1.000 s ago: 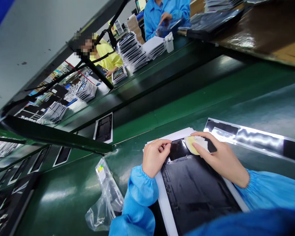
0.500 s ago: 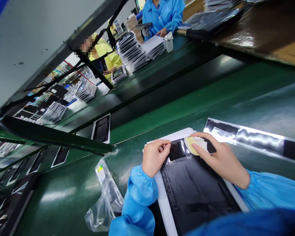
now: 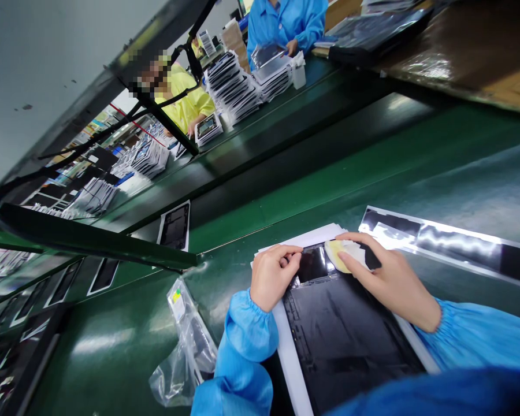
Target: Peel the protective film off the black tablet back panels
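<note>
A flat black tablet-like panel (image 3: 351, 341) lies on white sheets (image 3: 295, 370) in front of me. Near its far end is a glossy black rectangle (image 3: 314, 266). My right hand (image 3: 396, 280) pinches a pale yellow pad with white cloth (image 3: 340, 257) between thumb and fingers, and the pad rests on the panel's far end, against the glossy rectangle. At the far left corner, my left hand (image 3: 275, 274) is closed, thumb and forefinger together at the panel's edge; whatever is between them is hidden.
A clear plastic bag (image 3: 186, 346) lies left of the panel on the green bench (image 3: 108, 323). To the right is a long black-and-white strip (image 3: 455, 245). A black panel (image 3: 174, 226) lies on the belt beyond. Across it, people work beside stacked panels (image 3: 231, 86).
Both my hands and the pad hold the same place. The panel on the belt has shifted slightly left. Across the line, the co-worker in blue has lowered a dark panel onto a stack.
</note>
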`<action>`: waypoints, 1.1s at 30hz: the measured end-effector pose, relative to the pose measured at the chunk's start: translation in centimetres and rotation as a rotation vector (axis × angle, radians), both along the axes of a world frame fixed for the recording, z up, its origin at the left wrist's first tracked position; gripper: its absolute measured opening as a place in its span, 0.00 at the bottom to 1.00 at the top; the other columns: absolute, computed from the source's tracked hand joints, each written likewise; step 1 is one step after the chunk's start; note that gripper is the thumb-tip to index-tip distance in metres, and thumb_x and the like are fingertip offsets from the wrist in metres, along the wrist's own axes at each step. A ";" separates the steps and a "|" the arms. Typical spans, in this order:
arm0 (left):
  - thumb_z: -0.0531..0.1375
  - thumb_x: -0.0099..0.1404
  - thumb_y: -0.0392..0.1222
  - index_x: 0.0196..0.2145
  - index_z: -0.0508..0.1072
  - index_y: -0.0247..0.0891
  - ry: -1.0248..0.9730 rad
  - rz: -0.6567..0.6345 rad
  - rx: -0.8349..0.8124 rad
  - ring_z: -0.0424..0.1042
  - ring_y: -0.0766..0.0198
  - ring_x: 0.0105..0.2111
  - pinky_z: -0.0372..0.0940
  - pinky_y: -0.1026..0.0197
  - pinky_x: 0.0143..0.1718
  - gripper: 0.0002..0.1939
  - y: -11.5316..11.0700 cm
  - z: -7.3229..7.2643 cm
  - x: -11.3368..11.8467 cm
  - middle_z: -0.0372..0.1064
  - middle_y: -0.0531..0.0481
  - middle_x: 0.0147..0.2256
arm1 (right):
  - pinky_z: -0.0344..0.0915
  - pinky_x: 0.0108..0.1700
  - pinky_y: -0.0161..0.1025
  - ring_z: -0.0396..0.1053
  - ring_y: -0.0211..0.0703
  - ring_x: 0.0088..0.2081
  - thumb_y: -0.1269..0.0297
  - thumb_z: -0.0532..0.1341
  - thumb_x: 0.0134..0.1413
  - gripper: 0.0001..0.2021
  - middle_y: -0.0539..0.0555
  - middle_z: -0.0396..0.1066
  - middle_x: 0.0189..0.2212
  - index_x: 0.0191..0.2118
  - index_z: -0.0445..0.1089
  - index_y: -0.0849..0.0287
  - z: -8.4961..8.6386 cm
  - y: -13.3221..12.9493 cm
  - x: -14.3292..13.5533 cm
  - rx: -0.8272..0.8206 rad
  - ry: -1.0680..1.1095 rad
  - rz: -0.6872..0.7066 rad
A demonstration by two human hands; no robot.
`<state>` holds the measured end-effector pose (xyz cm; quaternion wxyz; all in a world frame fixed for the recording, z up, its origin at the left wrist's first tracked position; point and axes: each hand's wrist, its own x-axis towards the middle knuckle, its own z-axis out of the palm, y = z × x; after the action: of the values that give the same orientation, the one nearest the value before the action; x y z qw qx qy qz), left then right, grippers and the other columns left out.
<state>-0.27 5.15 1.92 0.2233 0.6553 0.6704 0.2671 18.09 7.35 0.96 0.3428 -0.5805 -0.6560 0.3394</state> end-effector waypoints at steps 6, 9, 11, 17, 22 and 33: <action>0.58 0.59 0.36 0.34 0.79 0.42 0.002 -0.006 0.008 0.63 0.72 0.19 0.61 0.67 0.28 0.10 0.2 -0.3 -0.1 0.70 0.57 0.22 | 0.50 0.11 0.32 0.45 0.27 0.04 0.58 0.53 0.37 0.13 0.39 0.65 0.16 0.35 0.61 0.46 0.1 0.0 0.0 0.005 -0.006 0.002; 0.58 0.59 0.36 0.34 0.79 0.42 -0.001 -0.004 0.008 0.63 0.71 0.19 0.61 0.66 0.28 0.10 0.1 -0.3 -0.1 0.71 0.57 0.22 | 0.50 0.11 0.32 0.46 0.27 0.04 0.58 0.53 0.37 0.13 0.39 0.66 0.16 0.35 0.62 0.46 0.2 0.0 0.0 0.006 -0.009 0.004; 0.58 0.59 0.36 0.34 0.79 0.42 -0.002 -0.005 0.006 0.63 0.71 0.19 0.61 0.66 0.28 0.10 0.1 -0.3 -0.1 0.71 0.57 0.22 | 0.50 0.12 0.32 0.46 0.27 0.04 0.58 0.53 0.37 0.13 0.39 0.66 0.16 0.35 0.62 0.46 0.2 0.0 -0.1 0.006 -0.012 0.003; 0.58 0.59 0.36 0.34 0.79 0.42 0.006 -0.003 0.000 0.64 0.72 0.19 0.60 0.66 0.28 0.10 0.1 -0.4 -0.1 0.70 0.58 0.21 | 0.51 0.12 0.33 0.47 0.29 0.05 0.58 0.52 0.37 0.13 0.39 0.63 0.13 0.35 0.62 0.46 0.2 0.0 -0.1 0.012 -0.032 -0.002; 0.58 0.59 0.37 0.34 0.79 0.43 0.020 -0.004 -0.004 0.64 0.72 0.19 0.60 0.66 0.28 0.10 0.1 -0.4 -0.1 0.70 0.58 0.21 | 0.52 0.13 0.33 0.49 0.29 0.05 0.58 0.52 0.37 0.13 0.40 0.66 0.17 0.34 0.62 0.46 0.2 0.0 -0.1 0.029 -0.055 0.011; 0.60 0.60 0.39 0.38 0.78 0.45 0.128 -0.094 -0.012 0.68 0.70 0.25 0.65 0.67 0.31 0.09 0.1 0.0 -0.7 0.73 0.58 0.26 | 0.52 0.15 0.34 0.47 0.31 0.04 0.56 0.51 0.37 0.13 0.38 0.58 0.09 0.34 0.61 0.47 -0.2 0.0 -0.1 0.071 -0.096 0.030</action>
<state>-0.97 5.21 1.92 0.1960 0.7004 0.6534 0.2098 17.94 7.37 0.72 0.3261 -0.5739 -0.6918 0.2927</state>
